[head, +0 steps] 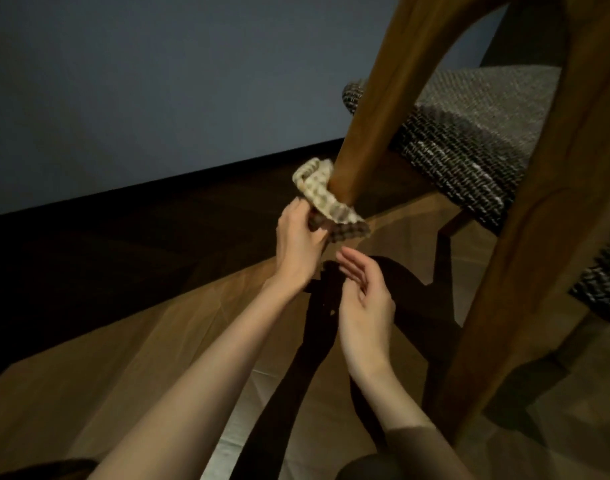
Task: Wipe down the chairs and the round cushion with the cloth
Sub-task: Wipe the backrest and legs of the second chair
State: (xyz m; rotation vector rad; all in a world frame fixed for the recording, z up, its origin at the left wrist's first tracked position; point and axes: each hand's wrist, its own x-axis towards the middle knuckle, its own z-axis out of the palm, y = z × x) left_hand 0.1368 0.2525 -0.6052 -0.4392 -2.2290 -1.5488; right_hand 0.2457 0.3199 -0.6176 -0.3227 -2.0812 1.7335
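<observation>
No legible text anywhere

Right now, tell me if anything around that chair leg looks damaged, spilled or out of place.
Nothing stands out. The cloth is bunched against the wooden chair leg, gripped by the left hand; the right hand hovers open nearby. The woven seat looks intact, and the floor shows only shadows.

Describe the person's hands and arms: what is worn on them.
Both the left hand and the right hand are bare: no gloves, rings or watch visible. The left forearm is uncovered; a brown sleeve starts near the right elbow.
</observation>
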